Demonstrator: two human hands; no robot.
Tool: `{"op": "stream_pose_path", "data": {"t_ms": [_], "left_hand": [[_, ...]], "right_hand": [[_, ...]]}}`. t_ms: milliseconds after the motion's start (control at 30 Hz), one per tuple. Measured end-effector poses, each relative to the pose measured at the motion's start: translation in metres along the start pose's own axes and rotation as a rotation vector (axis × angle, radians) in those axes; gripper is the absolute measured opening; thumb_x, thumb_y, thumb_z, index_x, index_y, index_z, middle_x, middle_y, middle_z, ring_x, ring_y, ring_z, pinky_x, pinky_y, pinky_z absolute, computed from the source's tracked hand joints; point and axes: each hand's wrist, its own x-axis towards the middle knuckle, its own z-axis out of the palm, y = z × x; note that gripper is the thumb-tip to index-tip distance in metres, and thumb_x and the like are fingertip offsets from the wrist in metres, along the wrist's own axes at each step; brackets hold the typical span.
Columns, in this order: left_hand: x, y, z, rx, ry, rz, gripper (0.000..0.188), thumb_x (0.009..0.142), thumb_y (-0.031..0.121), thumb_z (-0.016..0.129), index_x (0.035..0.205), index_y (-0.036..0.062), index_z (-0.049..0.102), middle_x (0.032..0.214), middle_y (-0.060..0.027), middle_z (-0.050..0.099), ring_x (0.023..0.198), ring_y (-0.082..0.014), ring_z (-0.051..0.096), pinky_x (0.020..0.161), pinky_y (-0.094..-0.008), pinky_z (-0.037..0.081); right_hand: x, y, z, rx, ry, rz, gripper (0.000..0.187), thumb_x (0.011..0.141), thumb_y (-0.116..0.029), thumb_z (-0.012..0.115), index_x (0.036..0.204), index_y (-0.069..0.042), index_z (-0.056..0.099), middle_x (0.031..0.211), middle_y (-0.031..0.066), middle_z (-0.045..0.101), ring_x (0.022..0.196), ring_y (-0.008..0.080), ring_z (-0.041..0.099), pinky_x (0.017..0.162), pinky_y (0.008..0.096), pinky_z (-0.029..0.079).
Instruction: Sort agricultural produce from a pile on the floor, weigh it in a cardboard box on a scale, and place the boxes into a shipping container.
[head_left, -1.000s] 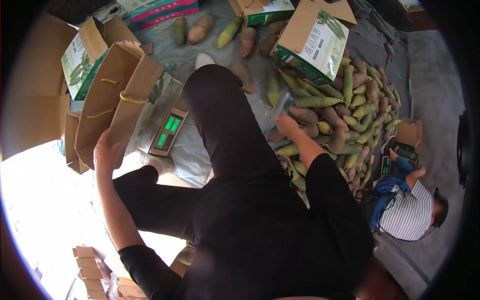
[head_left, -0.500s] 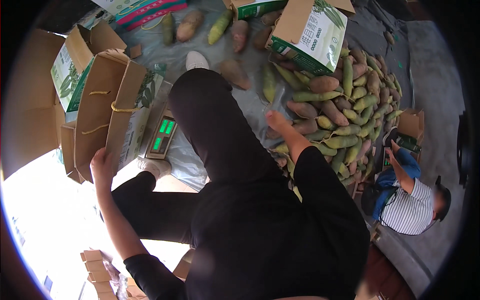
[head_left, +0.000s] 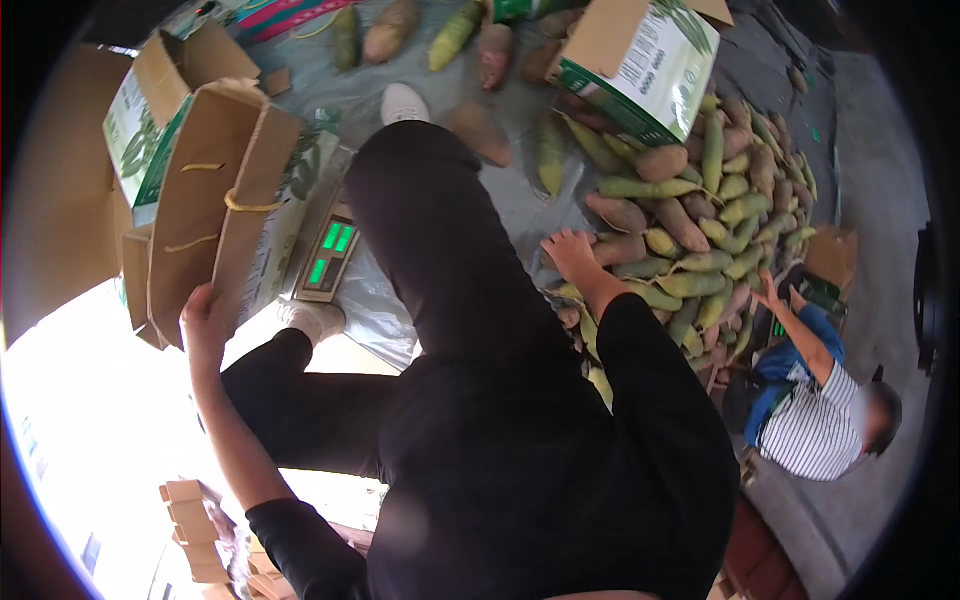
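My left hand (head_left: pixel 203 322) is closed on the near edge of an open cardboard box (head_left: pixel 228 185) with yellow cord handles. The box stands at the scale (head_left: pixel 326 258), whose green digits are lit. At the near left side of a heap of long green radishes (head_left: pixel 690 284) and brown sweet-potato-like roots (head_left: pixel 679 224), my right hand (head_left: pixel 574 255) reaches down with its fingers spread. Its fingertips are at the heap's edge, beside a brown root (head_left: pixel 619 249). Nothing shows in its grasp.
Another printed box (head_left: pixel 640 70) tilts over the heap's far end. Loose radishes (head_left: pixel 457 35) and roots lie on the plastic sheet (head_left: pixel 420 75). My knee (head_left: pixel 415 180) rises between my hands. At the right, a person in a striped shirt (head_left: pixel 812 430) reaches a hand (head_left: pixel 768 290) toward the heap.
My right hand has moved slightly right and down to the heap's edge, its fingers now spread. My left hand stays on the box. The other person's hand has extended toward the heap.
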Motion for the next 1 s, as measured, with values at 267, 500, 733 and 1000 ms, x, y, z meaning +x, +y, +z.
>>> {"op": "stream_pose_path", "data": {"t_ms": [267,500,733,1000], "left_hand": [[-0.006,0.023,0.004,0.023,0.002,-0.061,0.023,0.076,0.007,0.054,0.096,-0.0011,0.062,0.087,-0.0137,0.061,0.078,-0.0254,0.060,0.072,-0.0307,0.045],[-0.006,0.020,0.003,-0.047,-0.086,-0.077,0.028,0.074,0.003,0.054,0.100,-0.0010,0.061,0.090,-0.0175,0.061,0.084,-0.0338,0.059,0.075,-0.0363,0.046],[-0.010,0.024,0.004,-0.018,-0.061,-0.031,0.028,0.075,0.003,0.055,0.102,-0.0001,0.060,0.093,-0.0196,0.059,0.090,-0.0363,0.057,0.079,-0.0388,0.045],[-0.015,0.017,0.001,0.017,-0.053,0.008,0.029,0.075,0.003,0.054,0.104,0.0005,0.061,0.096,-0.0206,0.061,0.094,-0.0376,0.056,0.082,-0.0401,0.045]], "right_hand": [[0.015,-0.015,0.016,-0.100,-0.027,0.027,0.020,0.084,-0.020,0.049,0.103,-0.018,0.057,0.108,0.0013,0.053,0.107,0.0215,0.048,0.087,0.0466,0.036],[0.016,0.004,0.005,0.003,0.007,0.232,0.029,0.080,-0.019,0.059,0.108,-0.015,0.054,0.110,0.0045,0.054,0.109,0.0229,0.049,0.085,0.0477,0.039],[0.027,0.046,-0.050,0.925,0.617,0.382,0.066,0.059,-0.010,0.079,0.116,-0.005,0.045,0.111,0.0128,0.052,0.104,0.0312,0.052,0.089,0.0377,0.043],[0.062,0.026,-0.262,1.477,0.826,-0.199,0.063,0.068,-0.003,0.075,0.121,0.000,0.040,0.112,0.0121,0.054,0.104,0.0192,0.054,0.089,0.0326,0.045]]}}
